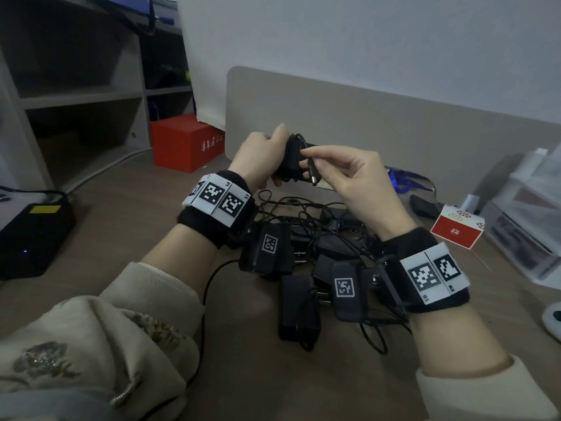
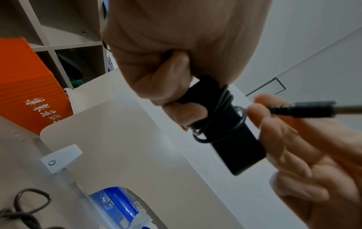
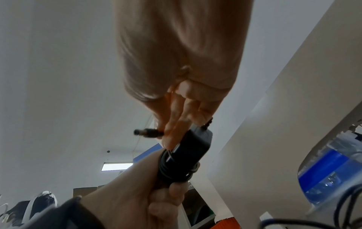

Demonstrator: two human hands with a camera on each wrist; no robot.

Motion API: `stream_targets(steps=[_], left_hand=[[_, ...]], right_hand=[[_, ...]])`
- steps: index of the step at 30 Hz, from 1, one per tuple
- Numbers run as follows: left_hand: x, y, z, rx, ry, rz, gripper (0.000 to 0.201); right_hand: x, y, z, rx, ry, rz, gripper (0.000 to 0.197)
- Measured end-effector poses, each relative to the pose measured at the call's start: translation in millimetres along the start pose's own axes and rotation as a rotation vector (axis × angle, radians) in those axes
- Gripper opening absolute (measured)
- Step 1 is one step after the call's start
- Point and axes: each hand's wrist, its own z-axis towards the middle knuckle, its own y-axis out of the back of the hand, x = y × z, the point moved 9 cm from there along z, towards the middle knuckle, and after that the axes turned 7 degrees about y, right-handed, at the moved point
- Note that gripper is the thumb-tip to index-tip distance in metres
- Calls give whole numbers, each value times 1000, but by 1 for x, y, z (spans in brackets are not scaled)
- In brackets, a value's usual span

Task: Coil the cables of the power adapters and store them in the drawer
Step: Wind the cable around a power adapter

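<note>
Winding nearly done on one black power adapter [image 1: 293,161], raised above the bench [image 1: 127,208] and in front of the beige divider panel [image 1: 394,117]. Several turns of its thin cable [image 2: 225,102] wrapped tight round the body, with one looser loop sagging toward the free end. Clenched round the upper half of that adapter, the left hand [image 1: 261,156], thumb and fingers pressing on the turns, probably so that they cannot spring loose. Pinched between thumb and fingertip of the right hand [image 1: 349,177], just beside the adapter, the last short stretch of cable behind the barrel plug [image 1: 312,177], plug pointing away from the body; likely held so for tucking the end under a turn. Below the held adapter, on the bench, a heap of further adapters [image 1: 299,311] with tangled, uncoiled cables [image 1: 303,208], apparently waiting their turn. No drawer visible anywhere, so storing judged not yet begun. Left of the held adapter and farther back, a red box [image 1: 185,141]; to its right, near the bench edge, a small red and white carton [image 1: 455,229] and clear plastic trays [image 1: 528,214].
</note>
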Motion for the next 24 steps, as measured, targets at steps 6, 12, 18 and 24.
stream_targets(steps=[6,12,18,24], left_hand=[[-1,1,-1,4,-16,15,44],[-2,-3,-3,27,-12,24,42],[-2,-4,-4,51,-2,14,39],[-2,-5,-4,59,-16,27,41]], right_hand=[[4,-5,-3,113,-6,-6,32],[1,3,0,46,16,-37,23],[-6,10,2,-27,9,-112,19],[-7,16,3,-83,40,-321,14]])
